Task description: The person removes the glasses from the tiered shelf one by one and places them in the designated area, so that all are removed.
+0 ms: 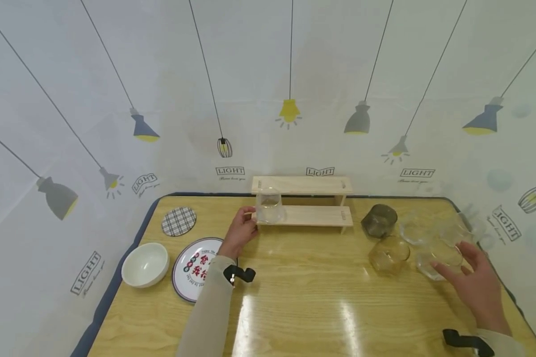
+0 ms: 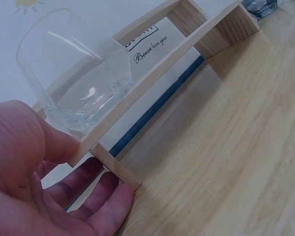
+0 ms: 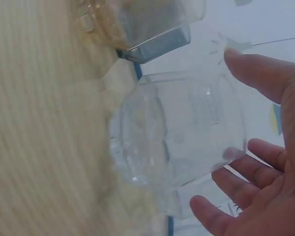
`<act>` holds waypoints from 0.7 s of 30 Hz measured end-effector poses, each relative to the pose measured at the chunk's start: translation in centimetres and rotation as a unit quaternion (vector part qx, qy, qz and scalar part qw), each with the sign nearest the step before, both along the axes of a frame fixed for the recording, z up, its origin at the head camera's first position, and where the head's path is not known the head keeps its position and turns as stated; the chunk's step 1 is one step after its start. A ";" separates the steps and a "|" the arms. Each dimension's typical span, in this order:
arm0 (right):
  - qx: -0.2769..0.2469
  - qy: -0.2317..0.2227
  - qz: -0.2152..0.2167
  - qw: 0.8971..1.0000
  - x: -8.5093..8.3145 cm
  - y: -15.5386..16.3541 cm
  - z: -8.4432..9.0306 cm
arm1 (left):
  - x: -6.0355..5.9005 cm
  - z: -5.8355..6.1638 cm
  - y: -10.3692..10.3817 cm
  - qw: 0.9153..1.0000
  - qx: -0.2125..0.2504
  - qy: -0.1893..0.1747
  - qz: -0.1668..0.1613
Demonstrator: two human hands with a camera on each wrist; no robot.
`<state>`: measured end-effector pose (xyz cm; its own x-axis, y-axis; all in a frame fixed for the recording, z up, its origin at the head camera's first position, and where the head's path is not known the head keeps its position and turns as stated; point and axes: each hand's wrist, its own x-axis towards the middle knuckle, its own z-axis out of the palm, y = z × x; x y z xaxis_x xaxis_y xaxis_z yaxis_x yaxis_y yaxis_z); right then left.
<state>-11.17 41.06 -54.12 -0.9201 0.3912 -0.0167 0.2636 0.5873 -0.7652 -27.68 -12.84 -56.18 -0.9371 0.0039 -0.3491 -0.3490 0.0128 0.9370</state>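
Note:
A two-tier wooden shelf [image 1: 312, 216] stands at the back of the table, with a clear drinking glass [image 1: 269, 210] on the left end of its lower step. My left hand [image 1: 242, 229] holds that end; in the left wrist view the thumb lies on the board beside the glass [image 2: 83, 93] and the fingers bend beneath it by the leg [image 2: 115, 167]. At the right, my right hand [image 1: 478, 280] is spread beside another clear glass [image 1: 433, 260]. Its thumb and fingers stand apart around that glass's rim in the right wrist view [image 3: 182, 130]; whether a fingertip touches it, I cannot tell.
Near the right hand are an amber glass [image 1: 389, 254], a grey glass [image 1: 378, 221] and more clear glasses [image 1: 414, 227]. On the left lie a white bowl [image 1: 145, 265], a printed plate [image 1: 192, 292] and a checked round coaster [image 1: 178, 221]. A printed curtain [image 1: 268, 64] surrounds the table.

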 end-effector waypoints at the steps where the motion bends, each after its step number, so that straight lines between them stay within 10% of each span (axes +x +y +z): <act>1: -0.002 0.006 -0.006 1.000 0.1 -0.3 0.4 | 0.0 0.0 0.0 1.000 0.001 0.000 0.000; 12: -0.002 0.119 -0.050 0.992 -0.2 -3.5 4.5 | 0.3 -0.1 0.2 1.000 0.006 0.021 -0.004; 21: 0.001 0.198 0.029 0.980 -2.6 -7.9 6.5 | 0.2 -0.3 0.0 0.999 0.017 0.033 0.003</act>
<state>-13.79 33.11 -47.62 -0.8753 0.3377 0.3462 -0.0875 0.5935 -0.8001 -27.45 -12.80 -56.47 -0.9580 0.0085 -0.2867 -0.2868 -0.0217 0.9577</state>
